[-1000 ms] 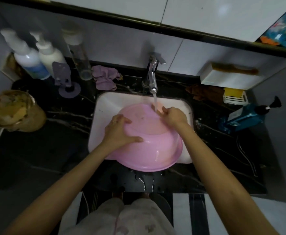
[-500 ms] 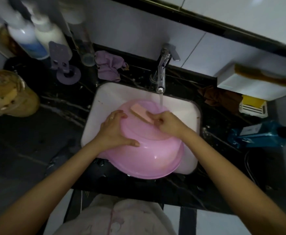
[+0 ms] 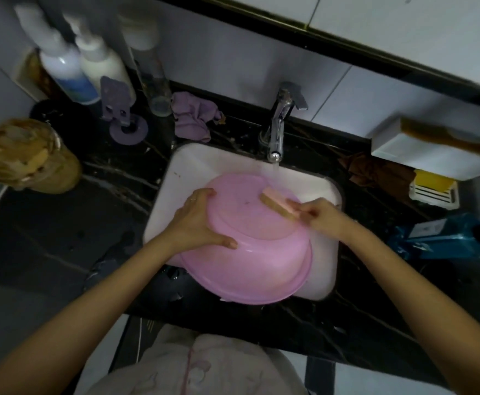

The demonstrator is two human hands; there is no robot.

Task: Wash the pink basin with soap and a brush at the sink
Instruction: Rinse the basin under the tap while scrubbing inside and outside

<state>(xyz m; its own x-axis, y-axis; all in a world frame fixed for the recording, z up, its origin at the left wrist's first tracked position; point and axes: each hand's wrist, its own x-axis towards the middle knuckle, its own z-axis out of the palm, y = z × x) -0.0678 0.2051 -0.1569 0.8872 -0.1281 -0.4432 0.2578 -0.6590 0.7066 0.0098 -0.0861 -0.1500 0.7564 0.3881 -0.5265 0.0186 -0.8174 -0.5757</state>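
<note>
The pink basin [image 3: 250, 252] lies upside down and tilted in the white sink [image 3: 182, 172], its rim hanging over the front edge. My left hand [image 3: 197, 223] grips the basin's left side, fingers over the base and thumb on the wall. My right hand [image 3: 323, 213] holds one end of a pink brush [image 3: 278, 205], whose bristles lie on the basin's upturned base. Water runs from the chrome tap [image 3: 278, 129] onto the basin's far edge.
A black marble counter [image 3: 62, 238] surrounds the sink. Pump bottles [image 3: 70, 67] and a purple cloth [image 3: 193, 118] stand at the back left, a tan container [image 3: 25, 158] far left. At right are a white box [image 3: 421, 155], a yellow soap dish [image 3: 434, 186] and a blue bottle [image 3: 444, 238].
The brush has come out from under the tap stream and now lies on the basin's base, held by my right hand. My left hand keeps its grip. The camera has shifted.
</note>
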